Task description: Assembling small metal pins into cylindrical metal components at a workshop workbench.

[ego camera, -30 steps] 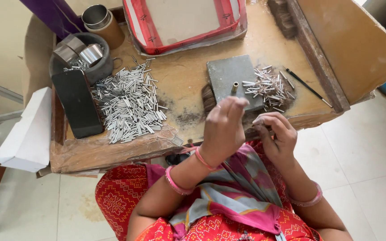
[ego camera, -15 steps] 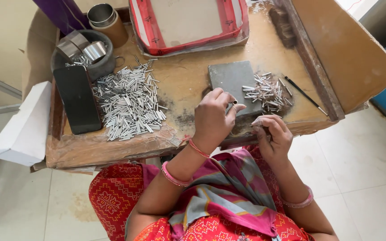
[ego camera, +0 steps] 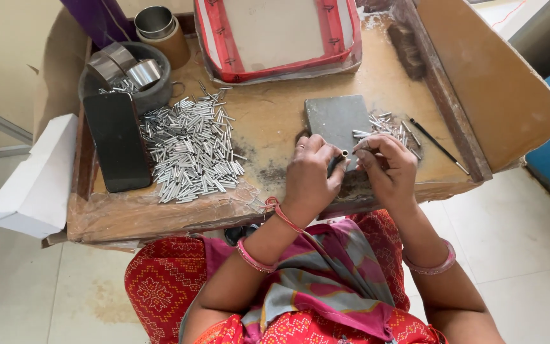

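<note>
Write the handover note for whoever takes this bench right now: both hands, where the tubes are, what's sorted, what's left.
Left hand: fingers pinch a small metal tube at the table's front edge.
Right hand: fingers meet the same tube from the other side.
Grey slab lies just behind the hands.
Small pile of tubes sits right of the slab; large pile of tubes sits left, beside a black phone.
Which pile is finished cannot be told.

left hand [ego camera: 310, 175]: lowered from above slab | now meets right hand [ego camera: 386, 167] at tube [ego camera: 340, 155]
</note>
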